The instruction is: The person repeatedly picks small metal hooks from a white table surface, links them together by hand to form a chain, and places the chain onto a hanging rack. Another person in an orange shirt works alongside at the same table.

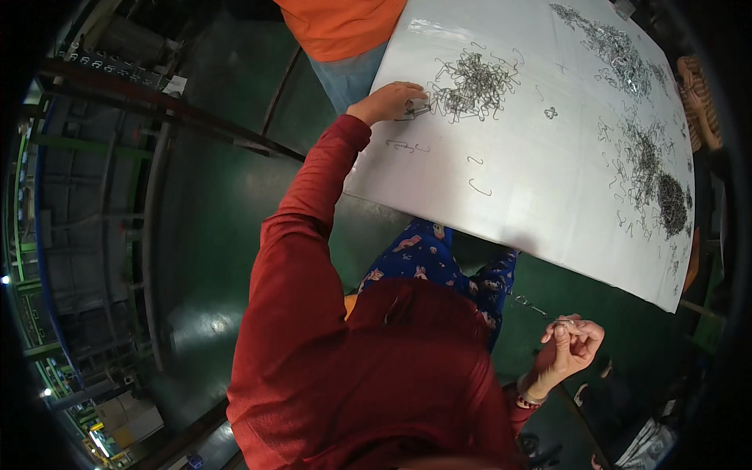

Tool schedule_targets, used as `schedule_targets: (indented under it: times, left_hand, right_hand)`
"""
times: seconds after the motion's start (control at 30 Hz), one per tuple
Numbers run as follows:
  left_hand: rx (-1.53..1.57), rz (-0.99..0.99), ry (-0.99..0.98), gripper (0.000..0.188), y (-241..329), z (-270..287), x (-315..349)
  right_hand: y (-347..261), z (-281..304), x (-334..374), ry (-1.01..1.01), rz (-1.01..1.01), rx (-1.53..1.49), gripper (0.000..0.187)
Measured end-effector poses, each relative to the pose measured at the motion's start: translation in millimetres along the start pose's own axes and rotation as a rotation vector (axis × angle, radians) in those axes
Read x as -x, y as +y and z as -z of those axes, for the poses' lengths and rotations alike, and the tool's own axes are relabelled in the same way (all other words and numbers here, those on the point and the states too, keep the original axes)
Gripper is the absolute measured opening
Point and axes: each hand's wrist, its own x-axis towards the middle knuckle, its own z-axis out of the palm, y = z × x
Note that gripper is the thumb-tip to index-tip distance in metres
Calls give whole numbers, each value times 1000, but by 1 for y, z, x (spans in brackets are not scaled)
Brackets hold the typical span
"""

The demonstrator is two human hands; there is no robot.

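My left hand (389,103) is at the left edge of the white table, its fingers curled down on a small bunch of dark metal hooks (418,112). Just right of it lies a loose pile of bent wire hooks (475,84). Off the table's near edge, at the lower right, my right hand (574,345) is closed in a pinch. Thin metal hooks (531,305) stick out from its fingers to the left, some seeming linked together. How many it holds is too small to tell.
The white table (533,196) bears a few single hooks (479,188) near the front and more hook piles (646,157) at the right. A person in orange (341,30) stands at the far left side. Another person's arm (699,102) shows at the right edge. Metal racks (94,196) stand left.
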Motion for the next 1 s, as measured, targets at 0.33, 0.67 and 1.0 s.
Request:
schedule_targets:
  times: [0.33,0.67,1.0]
  left_hand:
    - [-54,5,307,21,35,17,52]
    - [-165,234,289,10,62,-25,78]
    - [-131,127,395,10,45,-16,62]
  right_hand:
    - [10,15,-6,-23,79,-6,29]
    - [11,23,-4,3,94,-10,29]
    - [8,26,-6,6,96,5,28]
